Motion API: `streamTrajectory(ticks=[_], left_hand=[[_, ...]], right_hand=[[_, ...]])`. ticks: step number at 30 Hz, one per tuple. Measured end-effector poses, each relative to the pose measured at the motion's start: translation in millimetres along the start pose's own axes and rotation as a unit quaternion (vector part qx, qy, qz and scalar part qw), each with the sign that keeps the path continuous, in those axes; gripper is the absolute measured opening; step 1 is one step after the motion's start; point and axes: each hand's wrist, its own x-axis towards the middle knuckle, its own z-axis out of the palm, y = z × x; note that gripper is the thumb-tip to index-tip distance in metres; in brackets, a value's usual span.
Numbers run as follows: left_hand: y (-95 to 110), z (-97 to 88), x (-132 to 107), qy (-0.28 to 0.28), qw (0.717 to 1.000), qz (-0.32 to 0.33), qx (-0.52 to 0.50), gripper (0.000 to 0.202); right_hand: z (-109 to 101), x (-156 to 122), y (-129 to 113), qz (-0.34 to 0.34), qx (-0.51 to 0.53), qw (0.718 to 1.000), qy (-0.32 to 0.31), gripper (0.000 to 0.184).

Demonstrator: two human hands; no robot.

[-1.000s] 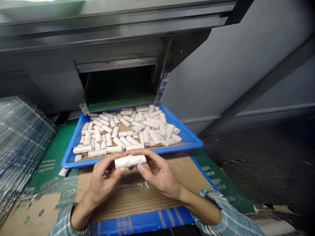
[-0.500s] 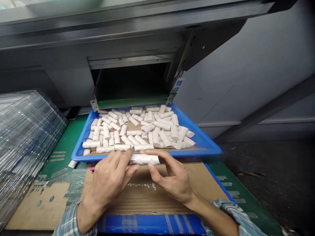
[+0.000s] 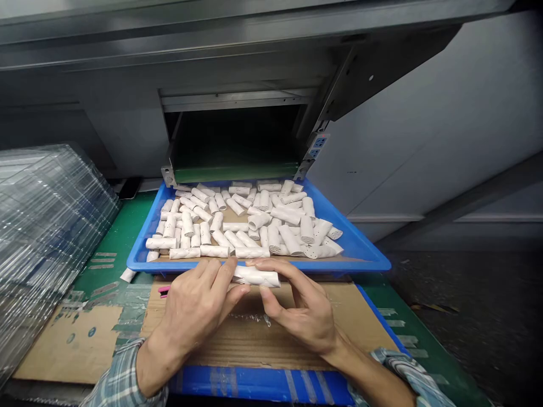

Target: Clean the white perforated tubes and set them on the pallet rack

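Observation:
Between my two hands is one white paper-like roll point(image 3: 257, 276), held level above the cardboard. My left hand point(image 3: 201, 305) pinches its left end, which the fingers partly hide. Thumb and fingers of my right hand point(image 3: 299, 305) close on the roll near its right end. Just beyond my fingertips stands a blue tray point(image 3: 254, 265), its floor lined with brown board. Many similar white rolls point(image 3: 291, 240) lie loosely in it, some standing on end or stacked over others.
Clear plastic boxes point(image 3: 51, 209) are stacked at the left. Behind the tray is a green conveyor belt point(image 3: 237, 171) under a metal frame. A cardboard sheet point(image 3: 254, 345) lies below my hands. A pink object point(image 3: 163, 290) and a stray roll point(image 3: 128, 275) lie left of my hands.
The view has shifted slightly, so the scene sits a little further right. Both hands still hold the roll, which looks slightly turned. The rolls in the tray look the same.

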Motion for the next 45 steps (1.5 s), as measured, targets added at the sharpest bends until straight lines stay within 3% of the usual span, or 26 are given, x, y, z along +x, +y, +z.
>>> streamTrajectory(ticks=[24,27,29,31,34,38,42,45], left_hand=[[0.4,1.7,-2.6,0.028,0.999,0.018,0.038,0.042],[-1.1,3.2,-3.8,0.027,1.0,0.013,0.007,0.04],[-2.0,5.9,-5.9,0.03,0.997,-0.01,-0.069,0.038],[-2.4,9.5,-8.6,0.03,0.979,-0.061,-0.191,0.034],[-2.0,14.7,-10.9,0.001,0.917,-0.169,-0.362,0.027],[-3.1,17.8,-9.4,-0.02,0.854,-0.247,-0.457,0.02],[-5.6,18.4,-10.6,0.01,0.85,-0.233,-0.472,0.021],[-5.7,20.6,-14.6,0.03,0.858,-0.223,-0.462,0.024]], right_hand=[[-0.4,-4.5,0.8,-0.013,0.014,1.0,-0.008,0.042],[-0.9,-4.0,0.3,-0.007,0.014,1.0,-0.005,0.041],[-0.7,-3.6,-0.1,0.011,0.03,0.999,-0.006,0.039],[0.3,-3.2,-0.3,0.036,0.066,0.997,-0.011,0.037],[3.2,-2.8,0.2,0.058,0.126,0.99,-0.022,0.035],[6.2,-2.7,2.5,0.063,0.153,0.985,-0.047,0.034],[6.6,-2.2,2.4,0.069,0.182,0.98,-0.049,0.037],[6.8,-1.4,0.1,0.105,0.229,0.967,-0.043,0.05]])
